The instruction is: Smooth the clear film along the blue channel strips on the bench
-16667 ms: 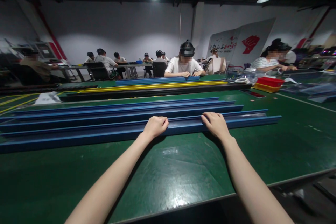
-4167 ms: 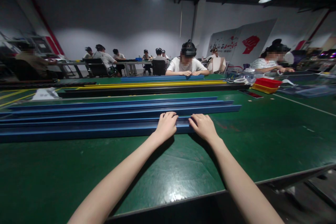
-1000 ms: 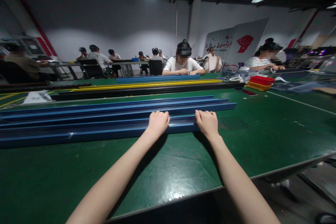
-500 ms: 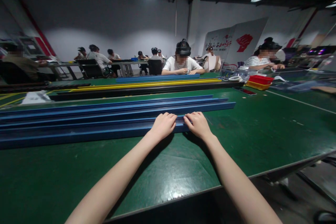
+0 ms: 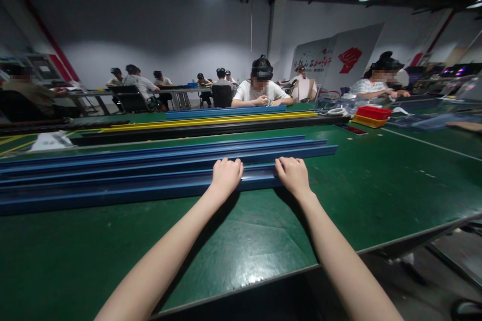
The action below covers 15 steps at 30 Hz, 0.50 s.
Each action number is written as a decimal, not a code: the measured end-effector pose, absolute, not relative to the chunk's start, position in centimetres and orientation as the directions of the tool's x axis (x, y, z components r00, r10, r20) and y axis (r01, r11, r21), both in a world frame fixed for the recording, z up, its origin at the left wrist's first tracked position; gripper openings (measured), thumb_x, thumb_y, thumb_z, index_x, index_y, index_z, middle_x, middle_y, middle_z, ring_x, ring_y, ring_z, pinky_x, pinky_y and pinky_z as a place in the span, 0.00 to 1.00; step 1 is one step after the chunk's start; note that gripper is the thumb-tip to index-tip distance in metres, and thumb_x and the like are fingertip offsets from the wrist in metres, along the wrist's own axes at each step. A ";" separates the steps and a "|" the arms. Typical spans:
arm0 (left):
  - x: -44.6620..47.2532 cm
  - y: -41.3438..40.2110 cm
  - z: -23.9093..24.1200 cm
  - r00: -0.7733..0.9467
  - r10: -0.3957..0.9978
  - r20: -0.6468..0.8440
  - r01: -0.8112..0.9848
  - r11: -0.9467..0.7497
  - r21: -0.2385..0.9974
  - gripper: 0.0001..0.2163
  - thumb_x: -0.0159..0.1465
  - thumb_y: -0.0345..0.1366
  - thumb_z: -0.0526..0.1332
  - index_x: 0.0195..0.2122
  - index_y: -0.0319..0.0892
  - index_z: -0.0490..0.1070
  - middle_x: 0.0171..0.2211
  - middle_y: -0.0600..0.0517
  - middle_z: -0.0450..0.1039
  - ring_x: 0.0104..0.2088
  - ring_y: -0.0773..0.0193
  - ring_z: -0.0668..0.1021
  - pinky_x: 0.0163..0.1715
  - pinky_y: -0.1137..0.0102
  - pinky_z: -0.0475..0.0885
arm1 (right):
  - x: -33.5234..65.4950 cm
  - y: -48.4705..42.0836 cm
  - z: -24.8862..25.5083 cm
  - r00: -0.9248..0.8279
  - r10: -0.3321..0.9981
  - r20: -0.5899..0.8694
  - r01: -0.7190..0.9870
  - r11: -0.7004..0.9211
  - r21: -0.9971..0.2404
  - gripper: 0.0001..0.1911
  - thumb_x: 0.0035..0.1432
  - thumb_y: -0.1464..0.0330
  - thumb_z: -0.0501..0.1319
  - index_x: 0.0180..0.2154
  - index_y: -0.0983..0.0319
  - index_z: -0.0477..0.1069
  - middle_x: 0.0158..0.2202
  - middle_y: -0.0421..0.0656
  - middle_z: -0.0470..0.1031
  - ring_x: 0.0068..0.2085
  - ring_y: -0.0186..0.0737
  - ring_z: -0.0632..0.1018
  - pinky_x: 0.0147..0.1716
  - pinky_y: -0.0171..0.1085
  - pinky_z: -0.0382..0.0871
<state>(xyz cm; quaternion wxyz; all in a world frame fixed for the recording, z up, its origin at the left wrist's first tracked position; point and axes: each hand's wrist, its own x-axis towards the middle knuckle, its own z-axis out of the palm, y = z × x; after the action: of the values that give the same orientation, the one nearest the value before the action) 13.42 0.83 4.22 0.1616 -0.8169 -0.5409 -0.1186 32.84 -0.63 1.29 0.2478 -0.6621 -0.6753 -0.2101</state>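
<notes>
A long blue channel strip [image 5: 143,189] lies on the green table, running out of view at the left. My left hand [image 5: 227,176] is closed over it near its right end, with the fingers curled over the far edge. At that right end my right hand [image 5: 293,175] grips the same strip, the thumb towards the left hand. Between the hands a short stretch of the strip shows bare. The fingertips of both hands are hidden behind the strip. Just beyond it, several more blue channel strips [image 5: 309,151] lie side by side, roughly parallel.
Farther back lie yellow strips [image 5: 226,121] and black strips [image 5: 181,132]. A phone [image 5: 352,130] and red and yellow trays [image 5: 372,114] stand at the right. Across the table sits a person [image 5: 261,88]; another [image 5: 378,83] is farther right. The table's near edge [image 5: 263,283] slants below my arms.
My hands have moved apart along the strip: the left slid leftwards and the right slid rightwards to its end. More of the strip shows between them.
</notes>
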 end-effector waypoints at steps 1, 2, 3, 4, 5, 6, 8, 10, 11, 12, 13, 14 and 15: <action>13.4 0.9 4.2 0.377 0.849 0.370 0.926 -0.354 -0.131 0.18 0.65 0.35 0.42 0.34 0.39 0.71 0.28 0.43 0.74 0.36 0.56 0.75 0.33 0.66 0.64 | 32.9 -0.7 1.3 0.015 0.790 0.613 0.999 0.013 -0.042 0.17 0.61 0.66 0.46 0.26 0.62 0.69 0.27 0.44 0.75 0.31 0.36 0.72 0.36 0.36 0.51; 13.3 0.9 4.2 0.372 0.851 0.371 0.928 -0.350 -0.127 0.18 0.65 0.35 0.42 0.34 0.38 0.71 0.28 0.43 0.74 0.36 0.56 0.75 0.33 0.66 0.64 | 33.0 -0.7 1.3 0.027 0.792 0.610 0.999 -0.003 -0.039 0.17 0.60 0.66 0.46 0.26 0.62 0.69 0.26 0.44 0.75 0.30 0.36 0.72 0.36 0.36 0.51; 13.3 0.9 4.2 0.371 0.851 0.371 0.928 -0.351 -0.122 0.18 0.65 0.35 0.42 0.34 0.38 0.71 0.28 0.43 0.74 0.36 0.56 0.75 0.32 0.66 0.64 | 33.0 -0.7 1.3 0.034 0.795 0.605 0.999 -0.014 -0.037 0.17 0.60 0.66 0.46 0.26 0.62 0.69 0.26 0.45 0.75 0.30 0.36 0.72 0.36 0.36 0.51; 13.3 1.0 4.2 0.375 0.849 0.372 0.927 -0.357 -0.119 0.18 0.65 0.35 0.42 0.34 0.38 0.71 0.28 0.43 0.74 0.36 0.55 0.75 0.32 0.66 0.64 | 33.1 -0.7 1.3 0.036 0.799 0.600 0.999 -0.019 -0.035 0.17 0.60 0.66 0.46 0.26 0.62 0.69 0.25 0.45 0.75 0.29 0.36 0.72 0.36 0.36 0.51; 13.3 1.0 4.1 0.382 0.846 0.373 0.924 -0.365 -0.117 0.18 0.65 0.35 0.42 0.33 0.38 0.71 0.28 0.43 0.74 0.36 0.55 0.75 0.32 0.66 0.64 | 33.0 -0.7 1.3 0.034 0.804 0.594 0.999 -0.018 -0.033 0.17 0.60 0.66 0.46 0.25 0.62 0.69 0.25 0.45 0.75 0.29 0.36 0.72 0.37 0.36 0.51; 13.3 0.9 4.1 0.389 0.841 0.377 0.920 -0.373 -0.117 0.18 0.65 0.35 0.42 0.33 0.38 0.71 0.28 0.43 0.74 0.36 0.55 0.75 0.32 0.65 0.64 | 33.0 -0.7 1.3 0.026 0.809 0.587 0.999 -0.009 -0.032 0.18 0.60 0.65 0.46 0.25 0.62 0.69 0.25 0.45 0.75 0.29 0.37 0.72 0.37 0.36 0.51; 13.4 0.9 3.9 0.404 0.828 0.390 0.914 -0.387 -0.123 0.17 0.65 0.34 0.43 0.32 0.38 0.71 0.29 0.42 0.74 0.37 0.55 0.74 0.33 0.65 0.64 | 32.8 -0.6 1.3 -0.006 0.823 0.569 0.999 0.032 -0.035 0.18 0.60 0.64 0.46 0.25 0.61 0.70 0.25 0.44 0.75 0.30 0.37 0.72 0.37 0.36 0.52; 13.6 0.8 3.8 0.414 0.812 0.411 0.908 -0.397 -0.129 0.17 0.65 0.34 0.43 0.33 0.38 0.70 0.30 0.42 0.74 0.37 0.56 0.74 0.33 0.66 0.64 | 32.5 -0.6 1.3 -0.063 0.836 0.545 0.994 0.102 -0.043 0.18 0.60 0.64 0.46 0.27 0.61 0.70 0.26 0.44 0.75 0.31 0.36 0.72 0.36 0.35 0.52; 13.7 0.7 3.7 0.420 0.805 0.420 0.905 -0.405 -0.129 0.16 0.65 0.34 0.43 0.33 0.38 0.70 0.31 0.43 0.74 0.37 0.56 0.74 0.33 0.66 0.63 | 32.4 -0.7 1.3 -0.099 0.840 0.534 0.988 0.146 -0.047 0.18 0.61 0.63 0.46 0.28 0.61 0.70 0.27 0.43 0.75 0.32 0.36 0.72 0.37 0.35 0.53; 13.8 0.7 3.7 0.435 0.795 0.423 0.897 -0.422 -0.130 0.16 0.65 0.33 0.43 0.33 0.39 0.70 0.31 0.43 0.74 0.37 0.57 0.73 0.34 0.66 0.63 | 32.2 -0.7 1.3 -0.138 0.840 0.524 0.980 0.193 -0.050 0.17 0.61 0.63 0.46 0.29 0.61 0.71 0.28 0.43 0.75 0.33 0.36 0.72 0.37 0.35 0.53; 13.9 0.6 3.6 0.460 0.782 0.419 0.884 -0.449 -0.133 0.16 0.65 0.33 0.43 0.34 0.39 0.70 0.32 0.44 0.74 0.37 0.57 0.73 0.34 0.66 0.63 | 32.0 -0.7 1.2 -0.179 0.837 0.517 0.969 0.240 -0.053 0.17 0.61 0.63 0.46 0.30 0.61 0.71 0.29 0.43 0.75 0.35 0.35 0.72 0.37 0.35 0.53; 14.0 0.6 3.6 0.493 0.767 0.410 0.865 -0.481 -0.139 0.15 0.65 0.33 0.43 0.34 0.39 0.70 0.33 0.44 0.74 0.38 0.57 0.73 0.35 0.66 0.63 | 31.8 -0.7 1.2 -0.218 0.831 0.512 0.957 0.284 -0.055 0.17 0.61 0.63 0.46 0.31 0.61 0.71 0.30 0.43 0.75 0.36 0.35 0.72 0.38 0.34 0.53; 14.0 0.5 3.6 0.529 0.750 0.396 0.843 -0.517 -0.146 0.14 0.64 0.33 0.44 0.35 0.40 0.69 0.33 0.45 0.74 0.38 0.58 0.73 0.35 0.66 0.63 | 31.6 -0.7 1.1 -0.251 0.824 0.509 0.945 0.323 -0.055 0.16 0.61 0.63 0.47 0.32 0.61 0.71 0.31 0.43 0.76 0.37 0.35 0.72 0.38 0.34 0.53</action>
<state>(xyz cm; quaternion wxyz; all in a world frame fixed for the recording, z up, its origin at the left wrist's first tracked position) 14.04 0.52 3.56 0.1622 -0.8592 -0.4637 -0.1431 31.58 -0.73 1.12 0.2302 -0.5669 -0.7799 -0.1318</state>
